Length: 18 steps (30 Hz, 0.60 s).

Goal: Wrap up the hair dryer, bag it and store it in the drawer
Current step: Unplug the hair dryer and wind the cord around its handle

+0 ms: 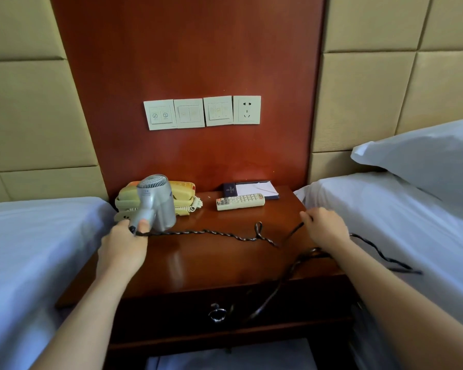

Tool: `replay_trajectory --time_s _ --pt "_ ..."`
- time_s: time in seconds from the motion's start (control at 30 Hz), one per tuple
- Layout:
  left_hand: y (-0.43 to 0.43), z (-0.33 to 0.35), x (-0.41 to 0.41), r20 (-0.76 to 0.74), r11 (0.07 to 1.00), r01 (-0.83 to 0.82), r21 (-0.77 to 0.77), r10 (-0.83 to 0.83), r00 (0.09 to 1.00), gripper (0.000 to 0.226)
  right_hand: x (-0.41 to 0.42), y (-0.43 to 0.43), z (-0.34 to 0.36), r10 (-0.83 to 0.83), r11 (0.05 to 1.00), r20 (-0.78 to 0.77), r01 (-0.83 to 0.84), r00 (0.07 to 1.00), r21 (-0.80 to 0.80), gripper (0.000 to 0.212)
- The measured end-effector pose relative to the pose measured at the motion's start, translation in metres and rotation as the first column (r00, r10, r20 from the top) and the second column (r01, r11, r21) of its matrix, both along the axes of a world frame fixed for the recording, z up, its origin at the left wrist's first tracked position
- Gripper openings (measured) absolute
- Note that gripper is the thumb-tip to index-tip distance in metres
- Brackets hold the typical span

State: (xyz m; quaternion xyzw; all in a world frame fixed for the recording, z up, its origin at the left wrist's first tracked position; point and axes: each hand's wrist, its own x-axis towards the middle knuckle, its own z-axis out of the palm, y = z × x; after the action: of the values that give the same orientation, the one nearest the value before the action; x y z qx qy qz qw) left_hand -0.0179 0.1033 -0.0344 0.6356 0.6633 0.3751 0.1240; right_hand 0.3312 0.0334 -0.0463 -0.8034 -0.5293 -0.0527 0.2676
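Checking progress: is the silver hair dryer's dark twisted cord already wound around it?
No, the dark twisted cord trails loose across the wooden nightstand.

The hair dryer (155, 201) hides part of the telephone (183, 188); the cord (201, 231) blurs past the desk (211, 263) edge; switch plates (189, 113) unreadable.

Bare forearms (91, 303); L hand (123, 243) w/ dark nails (132, 229).

Left hand (127, 237) grips handle of silver hair dryer (157, 202), held upright just in front of the yellow telephone (161, 196). Twisted dark cord (217, 233) runs right of the telephone across the nightstand (211, 263) to the right hand (324, 228), which pinches it. Remote control (240, 201) and notepad (254, 189) lie right of the telephone. Drawer (171, 311) below, closed.
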Motion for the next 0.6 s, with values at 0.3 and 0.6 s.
replay_trajectory --time_s 0.3,0.6 --pt "-0.014 0.006 0.048 0.092 0.998 0.027 -0.049 -0.023 0.995 0.042 -0.038 0.018 -0.011 0.192 0.981 0.207 -0.188 0.959 -0.041 0.034" --pt "-0.020 0.007 0.084 0.159 0.991 0.004 -0.133 0.017 0.987 0.040 -0.063 0.005 0.038 0.315 0.787 -0.943 -0.585 0.107 0.196 0.063"
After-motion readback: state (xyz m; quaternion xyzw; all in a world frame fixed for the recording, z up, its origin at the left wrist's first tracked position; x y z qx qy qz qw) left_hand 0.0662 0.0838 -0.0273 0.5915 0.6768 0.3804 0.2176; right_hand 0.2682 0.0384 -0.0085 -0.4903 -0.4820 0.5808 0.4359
